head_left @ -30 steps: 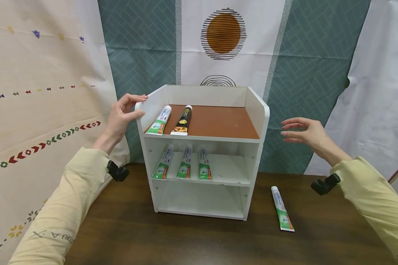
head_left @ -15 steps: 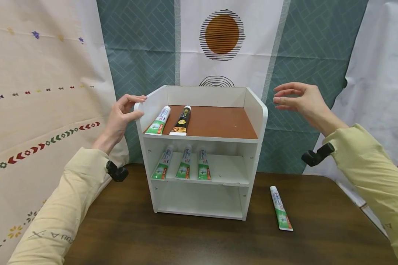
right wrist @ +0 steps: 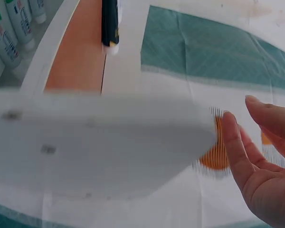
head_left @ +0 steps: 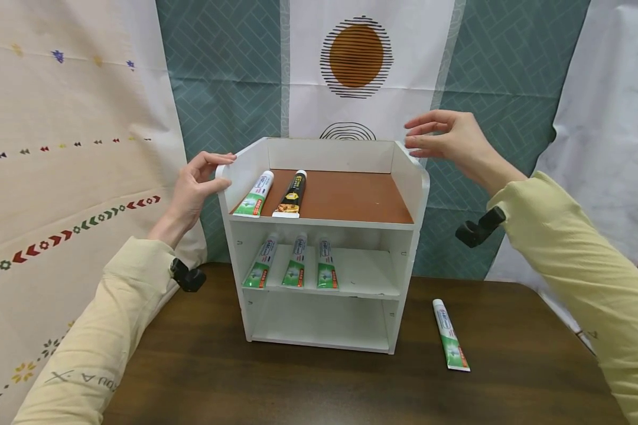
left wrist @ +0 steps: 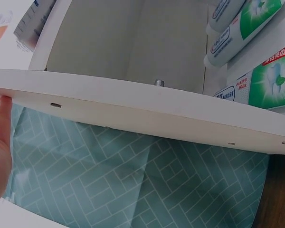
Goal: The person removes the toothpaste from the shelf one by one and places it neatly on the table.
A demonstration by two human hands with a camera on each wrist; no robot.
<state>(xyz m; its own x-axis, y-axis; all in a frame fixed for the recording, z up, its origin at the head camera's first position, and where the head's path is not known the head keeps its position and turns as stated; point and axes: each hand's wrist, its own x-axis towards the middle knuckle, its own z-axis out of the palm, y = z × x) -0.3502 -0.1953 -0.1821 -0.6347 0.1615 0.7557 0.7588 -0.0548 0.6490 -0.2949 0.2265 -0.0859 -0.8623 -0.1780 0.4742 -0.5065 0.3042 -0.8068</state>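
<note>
- White shelf (head_left: 329, 154) stands on the brown tabletop (head_left: 351, 389), toward its back edge, between two hands that are well apart.
- Left hand (head_left: 188, 190) grips the top of the shelf's left panel near the front – fingertips at the upper edge, thumb lower down.
- Right hand (head_left: 457, 140) is raised beside the shelf's upper right back corner, fingers loosely bent and tips apart; whether it touches the panel is hard to tell.
- Loose tube (head_left: 450, 336), green and white, lies on the tabletop between the shelf and the tabletop's right edge, well below the right hand – cap end toward the back edge.
- Green-and-white tube (head_left: 255, 195) lies along the top board's left edge, nearest the left hand, with a black tube (head_left: 290, 195) just beside it.
- Three matching tubes (head_left: 296, 262) lie on the middle board, left of centre, bottoms at its front edge.
</note>
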